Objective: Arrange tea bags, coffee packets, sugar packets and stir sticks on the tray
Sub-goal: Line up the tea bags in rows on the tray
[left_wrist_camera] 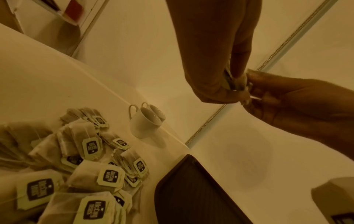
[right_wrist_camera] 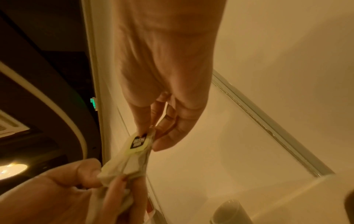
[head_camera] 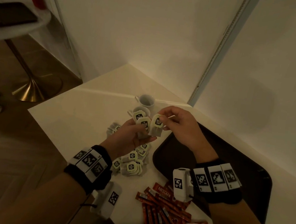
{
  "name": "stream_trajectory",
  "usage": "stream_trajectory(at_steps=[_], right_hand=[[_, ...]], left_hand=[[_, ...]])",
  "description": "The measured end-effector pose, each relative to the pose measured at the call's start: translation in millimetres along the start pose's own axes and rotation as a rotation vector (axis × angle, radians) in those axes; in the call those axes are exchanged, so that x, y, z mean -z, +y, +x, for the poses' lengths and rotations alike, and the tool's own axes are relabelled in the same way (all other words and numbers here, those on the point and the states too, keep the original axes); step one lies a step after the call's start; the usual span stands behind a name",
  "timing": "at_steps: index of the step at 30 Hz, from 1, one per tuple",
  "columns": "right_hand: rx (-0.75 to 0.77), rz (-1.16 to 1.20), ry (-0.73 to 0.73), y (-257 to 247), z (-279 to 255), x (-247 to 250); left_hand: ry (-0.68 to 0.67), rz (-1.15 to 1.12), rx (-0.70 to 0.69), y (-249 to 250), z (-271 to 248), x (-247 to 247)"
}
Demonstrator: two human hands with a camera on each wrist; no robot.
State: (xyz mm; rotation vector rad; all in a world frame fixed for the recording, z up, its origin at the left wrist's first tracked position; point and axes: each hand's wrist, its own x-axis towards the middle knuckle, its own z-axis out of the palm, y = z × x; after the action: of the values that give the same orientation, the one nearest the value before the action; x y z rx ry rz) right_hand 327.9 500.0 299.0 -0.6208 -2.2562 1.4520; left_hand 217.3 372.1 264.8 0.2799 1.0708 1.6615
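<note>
1. Currently holding a small fan of pale paper tea bags with black-and-green tags (head_camera: pixel 142 124) in the left hand (head_camera: pixel 132 137), fingers curled round the lower ends, above the white bench (head_camera: pixel 74 115).
2. Pinching one more tea bag (head_camera: pixel 156 125) by its top edge with the right hand (head_camera: pixel 180 127), beside that fan.
3. Leaving the loose pile of tea bags (head_camera: pixel 131 162) and the red coffee stick packets (head_camera: pixel 168 211) lying on the bench beside the dark brown tray (head_camera: pixel 256 176), which looks bare where visible.
4. Judging the bags light, limp and easily torn; gripping best at the stiffer tag or folded top, gently.
</note>
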Motion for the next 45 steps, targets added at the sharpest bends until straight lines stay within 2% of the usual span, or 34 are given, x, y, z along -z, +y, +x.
stream_trajectory(at_steps=[4,7,11,16,24,35,39,45], right_hand=[[0.124,-0.132,0.05,-15,-5,4],[0.227,-0.277,0.04,-27,-8,8],[0.317,-0.503,0.005,-38,-9,9],[0.342,-0.392,-0.049,-42,-11,7],[0.344,-0.295,0.004,-40,-13,3],[0.373,-0.378,0.064,-36,-13,1],[0.327,-0.333,0.008,-32,-13,3],[0.314,-0.306,0.068,-27,-14,6]], left_hand=[[-0.011,0.029,-0.004,-1,-1,-1],[-0.078,0.21,-0.097,-2,-2,-1],[-0.084,0.365,-0.26,-1,-5,-3],[-0.113,0.36,-0.336,-1,-7,-4],[-0.096,0.389,-0.361,-1,-8,-6],[-0.135,0.373,-0.353,-4,-9,-10],[-0.148,0.37,-0.364,-2,-9,-9],[-0.088,0.436,-0.382,-5,-6,-12]])
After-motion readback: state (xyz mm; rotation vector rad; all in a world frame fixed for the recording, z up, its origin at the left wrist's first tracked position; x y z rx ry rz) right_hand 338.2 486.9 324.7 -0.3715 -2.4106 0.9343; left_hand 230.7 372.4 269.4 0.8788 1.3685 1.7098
